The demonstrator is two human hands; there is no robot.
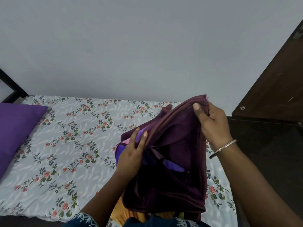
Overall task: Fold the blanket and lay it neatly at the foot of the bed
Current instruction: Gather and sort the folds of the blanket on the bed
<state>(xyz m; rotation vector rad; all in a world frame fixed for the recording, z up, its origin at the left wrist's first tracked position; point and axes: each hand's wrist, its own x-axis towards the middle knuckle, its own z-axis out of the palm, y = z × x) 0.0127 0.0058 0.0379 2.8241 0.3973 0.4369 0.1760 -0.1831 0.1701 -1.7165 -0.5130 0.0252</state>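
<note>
**A:** Status of task?

**B:** I see the bed (68, 145) bare at its near end. The blanket (177, 161) is bunched in the air above it, unfolded. My right hand (211, 123) pinches its top edge; my left hand (132, 149) grips a fold.

**A:** Remaining?

**B:** By my estimate, all folds and placement.

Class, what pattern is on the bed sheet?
Head view: the bed sheet is pale grey with red flowers and dark green leaves.

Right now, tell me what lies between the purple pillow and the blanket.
In the head view, only bare floral bedsheet lies between the purple pillow and the blanket.
</note>
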